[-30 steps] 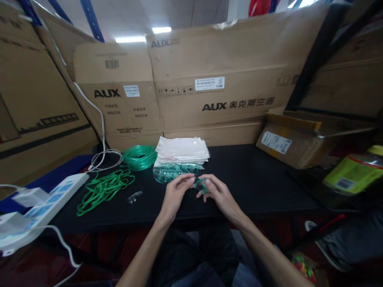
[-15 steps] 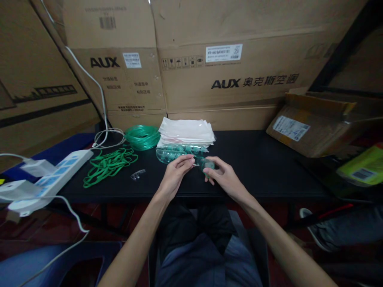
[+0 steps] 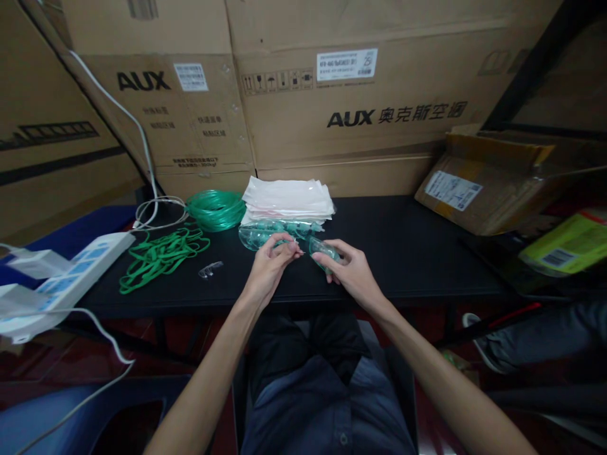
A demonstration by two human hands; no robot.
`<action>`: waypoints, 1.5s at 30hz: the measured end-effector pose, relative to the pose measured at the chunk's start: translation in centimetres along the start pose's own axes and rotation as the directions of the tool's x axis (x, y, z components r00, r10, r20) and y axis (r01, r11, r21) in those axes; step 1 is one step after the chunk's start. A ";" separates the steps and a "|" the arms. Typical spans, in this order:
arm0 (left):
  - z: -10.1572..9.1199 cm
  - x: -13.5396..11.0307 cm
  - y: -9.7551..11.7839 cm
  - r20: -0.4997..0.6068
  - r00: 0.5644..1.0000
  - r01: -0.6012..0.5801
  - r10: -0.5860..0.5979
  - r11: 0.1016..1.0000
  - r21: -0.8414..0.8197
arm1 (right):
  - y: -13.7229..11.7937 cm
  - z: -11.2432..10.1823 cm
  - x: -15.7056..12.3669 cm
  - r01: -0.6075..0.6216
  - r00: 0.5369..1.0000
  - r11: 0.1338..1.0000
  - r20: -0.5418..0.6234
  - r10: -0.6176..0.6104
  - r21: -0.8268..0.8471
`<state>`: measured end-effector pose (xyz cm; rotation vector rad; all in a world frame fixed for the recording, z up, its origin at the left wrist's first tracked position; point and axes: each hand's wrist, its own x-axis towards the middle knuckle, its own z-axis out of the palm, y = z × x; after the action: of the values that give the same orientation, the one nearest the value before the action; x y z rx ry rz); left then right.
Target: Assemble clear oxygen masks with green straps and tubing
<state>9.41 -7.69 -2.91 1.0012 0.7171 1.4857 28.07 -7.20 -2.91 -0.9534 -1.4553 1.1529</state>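
My right hand (image 3: 349, 272) is closed around a small clear green plastic piece (image 3: 323, 249), held just above the black table (image 3: 408, 253). My left hand (image 3: 269, 268) pinches something thin and small next to it, too small to name. Both hands are close together over the table's front middle. Right behind them lies a row of clear green plastic pieces (image 3: 265, 232), and behind that a stack of white plastic bags (image 3: 288, 199).
A coil of green tubing (image 3: 215, 209) and a heap of green straps (image 3: 159, 254) lie at the left, with a small clear part (image 3: 210, 270) nearby. A white power strip (image 3: 71, 275) sits at far left. Cardboard boxes (image 3: 360, 107) wall the back; another box (image 3: 493, 183) lies at right.
The view has tilted down and drawn closer. My hands have moved slightly apart, the right one keeping the green piece, the left one now pinching at its end.
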 end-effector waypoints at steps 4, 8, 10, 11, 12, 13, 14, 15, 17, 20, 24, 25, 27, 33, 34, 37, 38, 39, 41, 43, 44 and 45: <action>-0.1 0.1 0.0 -0.046 0.999 -0.021 0.022 0.999 0.032 | -0.2 0.0 -0.2 0.003 1.000 0.998 -0.004 -0.003 -0.065; 0.0 0.0 0.2 -0.018 1.000 0.015 -0.014 0.998 0.056 | -0.5 -0.1 -0.4 0.034 0.999 0.991 0.037 -0.030 -0.126; 0.2 -0.2 0.4 -0.011 1.000 0.019 -0.019 0.997 0.071 | -0.5 -0.2 -0.5 0.046 0.998 0.986 0.041 -0.040 -0.160; 0.3 -0.3 0.5 -0.009 1.000 0.021 -0.021 0.997 0.080 | -0.4 -0.2 -0.5 0.048 0.998 0.983 0.041 -0.042 -0.175; 0.4 -0.4 0.5 -0.001 1.000 0.023 -0.023 0.995 0.098 | -0.4 -0.3 -0.5 0.051 0.998 0.981 0.042 -0.044 -0.187; 0.5 -0.4 0.5 0.009 1.000 0.022 -0.024 0.992 0.125 | -0.3 -0.3 -0.5 0.057 0.998 0.979 0.048 -0.048 -0.197; 0.5 -0.5 0.4 0.021 1.000 0.017 -0.021 0.987 0.160 | -0.3 -0.3 -0.4 0.065 0.997 0.977 0.057 -0.055 -0.205; 0.6 -0.5 0.4 0.031 0.999 0.006 -0.012 0.980 0.201 | -0.2 -0.3 -0.4 0.073 0.996 0.975 0.067 -0.060 -0.211; 0.7 -0.6 0.3 0.039 0.999 -0.033 0.022 0.954 0.298 | -0.1 -0.4 -0.4 0.085 0.994 0.972 0.080 -0.069 -0.220; 0.8 -0.8 0.2 0.054 0.994 -0.108 0.094 0.886 0.451 | 0.0 -0.4 -0.4 0.091 0.994 0.969 0.080 -0.075 -0.228; 0.9 -1.2 0.2 0.137 0.962 -0.270 0.237 0.736 0.621 | -0.1 -0.4 -0.6 0.096 0.993 0.971 0.084 -0.079 -0.218; 0.9 -1.3 0.2 0.159 0.949 -0.308 0.272 0.692 0.653 | -0.1 -0.4 -0.6 0.095 0.993 0.972 0.084 -0.079 -0.214; 0.9 -1.3 0.2 0.189 0.927 -0.359 0.325 0.617 0.701 | -0.2 -0.3 -0.6 0.088 0.994 0.975 0.082 -0.072 -0.203; 1.1 -1.2 0.4 0.253 0.903 -0.415 0.348 0.551 0.723 | -0.3 -0.3 -0.5 0.059 0.995 0.985 0.092 -0.044 -0.163; 1.1 -1.2 0.5 0.260 0.906 -0.415 0.334 0.571 0.709 | -0.4 -0.3 -0.5 0.059 0.995 0.986 0.090 -0.046 -0.156; 1.2 -1.3 0.4 0.252 0.931 -0.364 0.263 0.662 0.656 | -0.5 -0.3 -0.5 0.059 0.995 0.989 0.083 -0.048 -0.135; 1.3 -1.4 0.4 0.244 0.940 -0.340 0.237 0.685 0.644 | -0.6 -0.3 -0.5 0.059 0.995 0.990 0.082 -0.048 -0.129; 1.2 -1.4 0.4 0.237 0.947 -0.320 0.217 0.701 0.637 | -0.6 -0.3 -0.6 0.057 0.995 0.991 0.083 -0.047 -0.125; 1.2 -1.4 0.4 0.229 0.955 -0.294 0.190 0.716 0.633 | -0.6 -0.3 -0.6 0.052 0.995 0.992 0.088 -0.042 -0.117; 1.1 -1.4 0.4 0.229 0.958 -0.283 0.175 0.722 0.632 | -0.5 -0.3 -0.5 0.053 0.995 0.993 0.091 -0.043 -0.104; 1.1 -1.4 0.4 0.231 0.958 -0.279 0.168 0.723 0.632 | -0.5 -0.3 -0.5 0.055 0.995 0.994 0.092 -0.046 -0.096; 1.0 -1.3 0.3 0.233 0.959 -0.275 0.160 0.724 0.633 | -0.5 -0.3 -0.5 0.058 0.994 0.994 0.093 -0.050 -0.088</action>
<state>10.16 -9.13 -2.40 1.7883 1.0718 1.3357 28.45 -7.76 -2.50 -0.9281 -1.6085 1.1100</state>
